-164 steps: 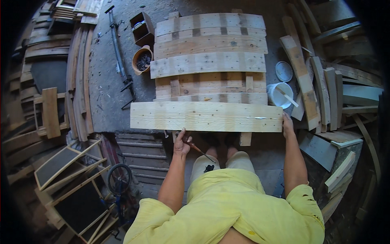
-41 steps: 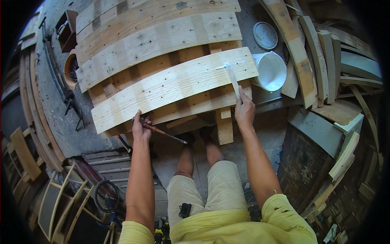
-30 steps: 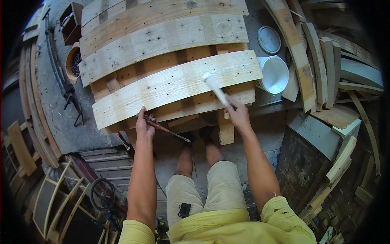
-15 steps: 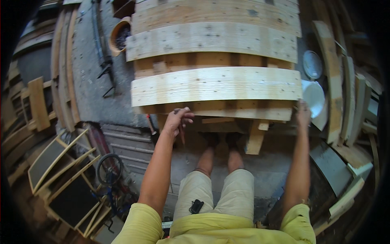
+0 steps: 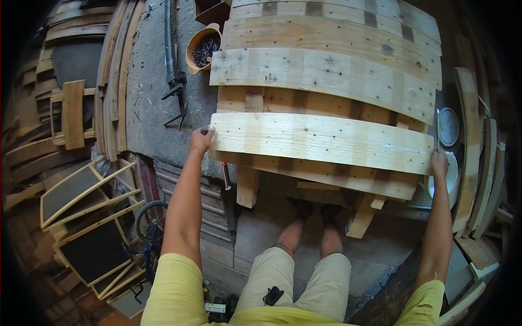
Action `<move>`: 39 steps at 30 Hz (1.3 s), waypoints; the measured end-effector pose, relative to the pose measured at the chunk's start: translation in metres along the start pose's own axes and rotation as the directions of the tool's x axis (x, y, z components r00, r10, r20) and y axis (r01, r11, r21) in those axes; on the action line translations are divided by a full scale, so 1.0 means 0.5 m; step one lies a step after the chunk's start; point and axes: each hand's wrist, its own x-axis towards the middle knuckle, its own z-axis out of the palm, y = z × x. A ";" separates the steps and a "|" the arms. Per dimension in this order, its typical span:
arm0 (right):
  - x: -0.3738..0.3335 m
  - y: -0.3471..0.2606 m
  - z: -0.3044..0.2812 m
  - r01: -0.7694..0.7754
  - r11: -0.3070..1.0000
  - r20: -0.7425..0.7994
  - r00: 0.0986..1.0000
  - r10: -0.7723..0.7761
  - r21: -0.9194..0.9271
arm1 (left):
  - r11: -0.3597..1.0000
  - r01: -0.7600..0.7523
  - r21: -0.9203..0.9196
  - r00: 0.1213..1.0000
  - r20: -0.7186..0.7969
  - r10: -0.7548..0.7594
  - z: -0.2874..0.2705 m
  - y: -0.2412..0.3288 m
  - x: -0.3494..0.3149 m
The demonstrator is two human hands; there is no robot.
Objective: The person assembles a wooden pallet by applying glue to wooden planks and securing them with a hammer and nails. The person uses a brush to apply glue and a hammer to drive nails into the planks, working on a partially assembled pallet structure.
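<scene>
Head view: left grip (image 5: 202, 140) grasping one end of pale plank (image 5: 321, 138), right grip (image 5: 439, 163) grasping other! Plank spans between; white streak (image 5: 401, 147) just inside right grip. Slatted boards (image 5: 326, 70) beyond. Step looks like two-handed positioning; next move seems to call for matched, level handling, streak unsmeared.

A bare lane of concrete (image 5: 144, 103) runs between the long clamp (image 5: 172, 76) and the stacked boards (image 5: 117, 81) on the left; the orange bowl (image 5: 194, 68) fills most of the way between clamp and slatted panel (image 5: 326, 65); the white bucket (image 5: 452, 173) crowds the right hand (image 5: 439, 162), with lumber (image 5: 466, 136) just beyond; behind the plank (image 5: 321, 138) lies a sunken gap; below, two wooden legs (image 5: 248, 187) jut out, with room between them.
</scene>
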 end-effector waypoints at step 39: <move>-0.088 -0.059 -0.011 -0.130 0.802 -0.055 0.979 0.198 0.583 | 0.975 -0.131 -0.181 0.991 -0.061 0.122 0.004 -0.001 0.206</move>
